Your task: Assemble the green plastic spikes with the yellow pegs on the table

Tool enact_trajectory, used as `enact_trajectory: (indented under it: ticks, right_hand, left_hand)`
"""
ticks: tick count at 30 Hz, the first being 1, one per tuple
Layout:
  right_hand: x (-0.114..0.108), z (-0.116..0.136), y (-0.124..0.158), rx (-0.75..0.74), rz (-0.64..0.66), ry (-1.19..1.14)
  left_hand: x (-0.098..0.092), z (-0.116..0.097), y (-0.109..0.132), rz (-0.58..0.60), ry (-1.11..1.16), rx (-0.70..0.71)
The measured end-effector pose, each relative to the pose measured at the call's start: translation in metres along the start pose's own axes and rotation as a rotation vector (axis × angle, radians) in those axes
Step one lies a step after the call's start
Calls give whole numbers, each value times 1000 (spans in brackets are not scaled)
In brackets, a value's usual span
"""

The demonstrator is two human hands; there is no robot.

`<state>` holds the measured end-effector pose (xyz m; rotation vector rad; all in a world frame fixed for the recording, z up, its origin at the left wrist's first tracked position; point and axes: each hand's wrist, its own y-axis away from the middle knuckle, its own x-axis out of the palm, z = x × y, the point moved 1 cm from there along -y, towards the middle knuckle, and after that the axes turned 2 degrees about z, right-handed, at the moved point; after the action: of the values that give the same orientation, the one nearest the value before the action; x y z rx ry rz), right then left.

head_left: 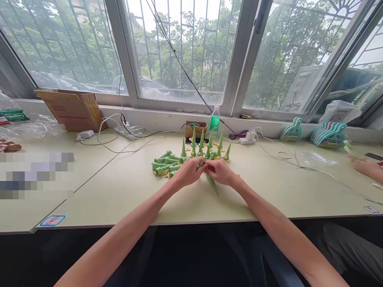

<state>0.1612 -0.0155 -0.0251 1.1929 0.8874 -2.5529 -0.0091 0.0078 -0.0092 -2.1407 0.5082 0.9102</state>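
Observation:
My left hand [191, 169] and my right hand [220, 171] meet over the table, fingers pinched closed. A green plastic spike [212, 185] shows below them, its pointed tip slanting down to the right. Its upper end appears to lie in my left fingers; what my right fingertips pinch is hidden. Just beyond, several green cones [193, 144] stand upright with small yellow tap-like pieces [226, 159] around their bases. To the left of my hands lies a pile of green hollow spikes [164, 169], with yellow pieces among them.
Behind the cones are a small cardboard box [196, 129] and a bottle of green liquid [214, 119]. White cables [287, 155] cross the table on the right; a power strip [128, 132] lies at the left. Another person's hand [366, 167] is at far right, near teal plastic pieces [329, 135].

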Motion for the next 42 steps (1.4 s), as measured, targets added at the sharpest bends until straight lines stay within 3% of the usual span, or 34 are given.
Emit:
enact_trajectory:
  ticks: [42]
  right_hand:
    - [-1, 0, 0, 0, 3, 22]
  left_hand:
    - [-1, -2, 1, 15, -17, 0]
